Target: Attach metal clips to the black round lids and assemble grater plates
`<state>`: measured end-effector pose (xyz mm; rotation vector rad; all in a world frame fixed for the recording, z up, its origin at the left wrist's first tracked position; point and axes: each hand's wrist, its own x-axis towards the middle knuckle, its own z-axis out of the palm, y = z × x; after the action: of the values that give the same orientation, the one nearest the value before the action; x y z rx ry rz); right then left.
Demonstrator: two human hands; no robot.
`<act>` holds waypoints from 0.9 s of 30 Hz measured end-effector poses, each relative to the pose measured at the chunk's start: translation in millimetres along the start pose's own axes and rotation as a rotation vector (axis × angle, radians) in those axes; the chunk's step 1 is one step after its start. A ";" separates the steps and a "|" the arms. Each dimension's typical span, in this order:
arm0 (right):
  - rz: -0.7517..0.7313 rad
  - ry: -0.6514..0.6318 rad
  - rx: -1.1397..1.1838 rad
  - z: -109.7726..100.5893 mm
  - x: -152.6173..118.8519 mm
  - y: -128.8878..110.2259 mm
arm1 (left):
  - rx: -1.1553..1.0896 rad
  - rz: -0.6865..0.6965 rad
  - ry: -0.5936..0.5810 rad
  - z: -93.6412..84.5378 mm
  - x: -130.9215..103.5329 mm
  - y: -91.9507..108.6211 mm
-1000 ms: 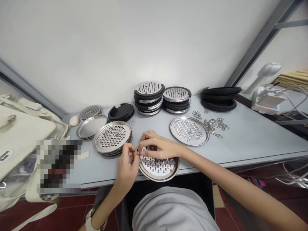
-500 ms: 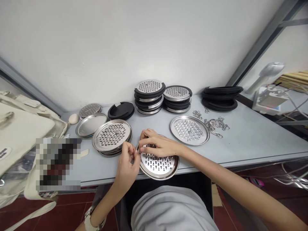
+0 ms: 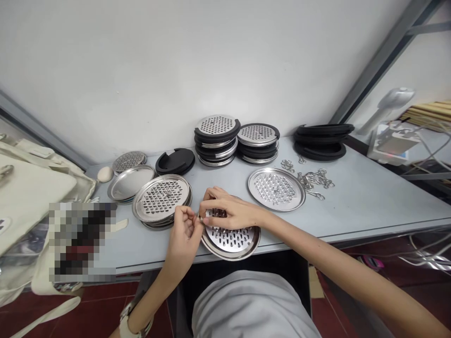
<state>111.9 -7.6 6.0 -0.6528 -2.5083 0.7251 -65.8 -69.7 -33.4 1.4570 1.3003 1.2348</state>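
A round metal grater disc in a rimmed plate (image 3: pixel 232 239) lies at the table's front edge. My right hand (image 3: pixel 225 209) rests over its upper left part, thumb and fingers pinched at the rim. Against that same left rim, my left hand (image 3: pixel 186 227) is closed in a pinch, its fingertips meeting those of my right hand. Whatever small thing is between the fingertips is too small to make out. Just left of my left hand stands a stack of grater plates (image 3: pixel 162 199). Another grater plate (image 3: pixel 276 189) lies to the right, beside a pile of metal clips (image 3: pixel 315 179).
At the back are two stacks of graters with black holders (image 3: pixel 216 141) (image 3: pixel 258 143), a black holder (image 3: pixel 175 162) and several black rings (image 3: pixel 322 141). Plain plates (image 3: pixel 130 183) and a cream bag (image 3: pixel 31 188) are at left. A grey device (image 3: pixel 394 101) stands far right.
The view has shifted slightly. My hands remain pinched together at the grater's left rim, with a small movement of the fingers.
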 end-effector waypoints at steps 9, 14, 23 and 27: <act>-0.032 -0.033 -0.048 -1.6 -0.8 -0.5 | 0.135 -0.144 -0.123 -6.1 1.4 0.4; -0.022 -0.023 -0.110 0.4 -0.2 -0.1 | 0.249 -0.225 -0.170 -9.9 3.7 3.6; -0.019 0.003 -0.215 2.3 1.3 0.0 | 0.219 -0.190 -0.170 -5.7 4.2 4.9; -0.034 0.008 -0.230 2.3 1.8 -1.8 | 0.249 -0.136 -0.160 -5.2 2.9 1.7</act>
<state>108.7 -8.8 5.9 -0.6866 -2.6110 0.4241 -70.6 -67.3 -30.3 1.5764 1.4555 0.8728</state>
